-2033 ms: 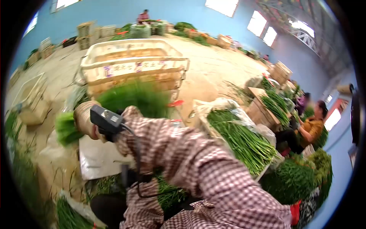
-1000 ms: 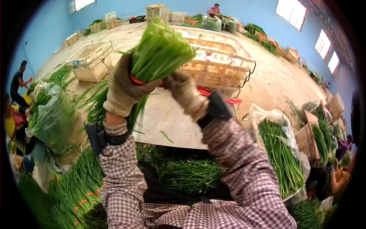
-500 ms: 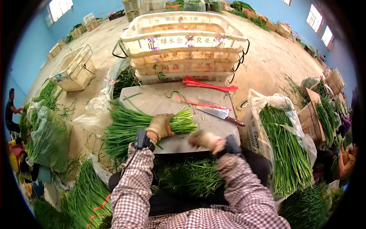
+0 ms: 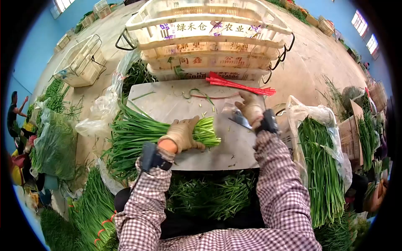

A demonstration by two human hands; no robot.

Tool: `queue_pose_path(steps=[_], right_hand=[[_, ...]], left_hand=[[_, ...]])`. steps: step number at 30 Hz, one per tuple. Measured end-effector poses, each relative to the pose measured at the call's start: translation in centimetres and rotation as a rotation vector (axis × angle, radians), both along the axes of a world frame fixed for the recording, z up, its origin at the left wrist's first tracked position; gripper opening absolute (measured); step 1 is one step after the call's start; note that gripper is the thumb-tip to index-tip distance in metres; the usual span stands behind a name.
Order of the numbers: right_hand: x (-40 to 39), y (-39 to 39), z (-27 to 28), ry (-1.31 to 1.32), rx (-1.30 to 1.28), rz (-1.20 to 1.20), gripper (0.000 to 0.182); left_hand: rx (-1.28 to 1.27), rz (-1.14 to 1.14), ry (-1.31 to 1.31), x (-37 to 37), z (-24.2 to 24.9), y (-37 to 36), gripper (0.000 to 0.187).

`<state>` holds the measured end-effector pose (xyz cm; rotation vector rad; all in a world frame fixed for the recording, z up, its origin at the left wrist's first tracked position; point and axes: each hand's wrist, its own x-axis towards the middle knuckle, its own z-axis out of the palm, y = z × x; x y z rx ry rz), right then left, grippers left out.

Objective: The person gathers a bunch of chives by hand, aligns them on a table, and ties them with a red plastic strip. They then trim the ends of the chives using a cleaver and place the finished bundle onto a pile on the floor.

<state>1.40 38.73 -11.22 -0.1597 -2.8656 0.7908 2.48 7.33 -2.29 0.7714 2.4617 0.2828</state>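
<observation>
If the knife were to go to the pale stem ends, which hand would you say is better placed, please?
The right hand, I'd judge: it seems to grip the knife, on the side where the pale stem ends point, while the left hand is occupied holding the green bunch.

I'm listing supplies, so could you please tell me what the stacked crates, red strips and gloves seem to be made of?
Stacked crates: probably moulded plastic, off-white and stained, with slightly translucent-looking walls. Red strips: likely thin plastic, given their glossy highlights and creases. Gloves: apparently beige fabric, matte and softly creased; whether knitted is too fine to tell.
</observation>
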Motion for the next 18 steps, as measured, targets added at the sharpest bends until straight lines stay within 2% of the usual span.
queue_pose_path(steps=[1, 2, 3, 4, 5, 6, 7, 9, 11, 12, 15, 16, 18], right_hand=[[1.3, 0.7, 0.1, 0.007, -0.219, 0.007, 0.053], [3.5, 0.8, 3.1, -0.153, -0.031, 0.001, 0.049], [5.9, 0.8, 6.7, -0.335, 0.084, 0.078, 0.055], [7.9, 0.5, 7.9, -0.433, 0.203, -0.013, 0.061], [9.1, 1.5, 7.1, -0.441, 0.310, 0.015, 0.060], [10.4, 1.9, 6.3, -0.536, 0.364, -0.018, 0.053], [11.8, 1.6, 6.8, -0.628, 0.418, -0.051, 0.046], [13.5, 1.8, 5.4, -0.499, 0.502, -0.068, 0.038], [14.0, 2.8, 3.1, -0.406, 0.502, -0.079, 0.032], [13.9, 3.4, 1.9, -0.379, 0.460, -0.085, 0.031], [14.5, 3.8, 1.5, -0.330, 0.362, -0.072, 0.033], [15.2, 2.8, 3.0, -0.347, 0.306, -0.092, 0.034], [16.7, 1.0, 5.7, -0.381, 0.160, -0.172, 0.039]], left_hand=[[0.084, 0.062, -0.100, -0.1, 0.2, -0.8, 0.105], [0.335, 0.130, -0.080, -0.1, -1.9, -2.1, 0.079], [0.383, 0.134, -0.082, -0.5, -3.3, -2.9, 0.071], [0.431, 0.136, -0.083, -0.9, -4.3, -3.5, 0.064], [0.480, 0.135, -0.082, -0.8, -3.7, -3.6, 0.057], [0.390, 0.279, -0.143, -0.3, -3.0, -3.7, 0.038], [0.312, 0.217, 0.071, -0.4, -3.0, -4.3, 0.034], [0.152, 0.094, 0.500, -1.0, -3.6, -6.5, 0.028], [0.299, 0.189, 0.676, -0.9, -2.4, -7.6, 0.023], [0.333, 0.279, 0.586, -0.2, -1.4, -7.6, 0.023], [0.496, 0.176, 0.425, 1.7, 1.0, -5.5, 0.041], [0.002, -0.015, 0.457, 0.5, 0.5, -4.1, 0.088], [-0.097, -0.110, 0.540, 1.9, 0.5, -2.0, 0.107]])
